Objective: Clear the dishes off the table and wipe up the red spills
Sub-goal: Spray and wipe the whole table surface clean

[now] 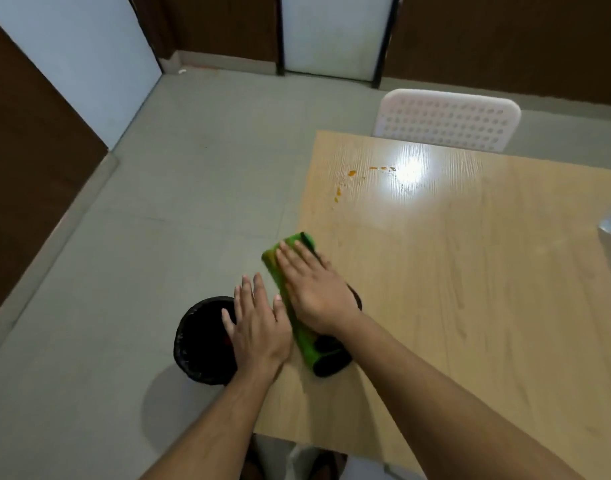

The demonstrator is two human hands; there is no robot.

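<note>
Both forearms fill the bottom of the view, so that's the starting point. My right hand (316, 299) is flat on the cloth (299, 308), fingers straight, pressing it onto the table (470, 306) right at the left edge. My left hand (257, 323) hovers just past that edge over the bin (203, 341), fingers straight, holding nothing.

Progress-wise, I'd say the dishes are mostly gone; only something metallic, cut off at the right edge, shows. The spills (351, 173) aren't done, though: orange-red dots sit at the far end near the glare, well apart from the cloth.

Cloth looks soft, folded, green with black. The table's glossy light wood-grain laminate. The bin's round with a crinkly black liner. A white perforated plastic chair (446, 121) sits behind.
</note>
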